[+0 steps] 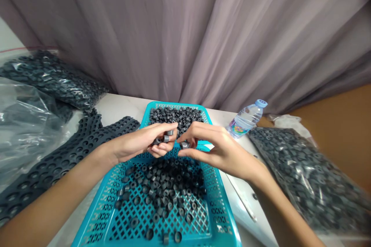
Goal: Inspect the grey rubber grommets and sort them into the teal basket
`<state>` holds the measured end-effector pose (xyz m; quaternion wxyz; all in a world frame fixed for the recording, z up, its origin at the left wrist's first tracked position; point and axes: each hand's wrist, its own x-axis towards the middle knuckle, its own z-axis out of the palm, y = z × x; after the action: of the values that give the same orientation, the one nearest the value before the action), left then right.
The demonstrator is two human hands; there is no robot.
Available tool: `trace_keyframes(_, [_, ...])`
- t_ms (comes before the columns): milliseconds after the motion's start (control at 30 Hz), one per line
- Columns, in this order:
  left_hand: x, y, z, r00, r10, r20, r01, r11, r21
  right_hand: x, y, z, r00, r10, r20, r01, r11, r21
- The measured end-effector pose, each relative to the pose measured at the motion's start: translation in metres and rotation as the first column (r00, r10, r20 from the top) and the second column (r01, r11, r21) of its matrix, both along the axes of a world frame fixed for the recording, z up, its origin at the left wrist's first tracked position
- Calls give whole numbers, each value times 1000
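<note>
A turquoise perforated basket (110, 216) sits in front of me, strewn with several small dark grey ring-shaped parts (165, 189). Behind it a second turquoise basket (150, 106) holds a heap of the same rings. My left hand (145, 142) hovers over the near basket, fingers curled around a few grey rings (165, 138). My right hand (214, 146) meets it fingertip to fingertip and pinches one grey ring (184, 145) between thumb and forefinger.
Dark grey perforated mats (63, 154) lie stacked on the left. Clear plastic bags of grey rings rest at the far left (55, 77) and on the right (304, 173). A water bottle (246, 119) lies behind my right hand. A grey curtain hangs behind the table.
</note>
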<state>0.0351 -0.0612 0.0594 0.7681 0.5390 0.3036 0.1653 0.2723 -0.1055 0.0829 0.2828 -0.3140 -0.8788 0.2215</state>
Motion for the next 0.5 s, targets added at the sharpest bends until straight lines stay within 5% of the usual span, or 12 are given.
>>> trace_keyframes(500, [2, 5, -14, 986, 82, 148, -74, 996, -57, 0, 8, -8, 994, -78, -77, 84, 993, 77])
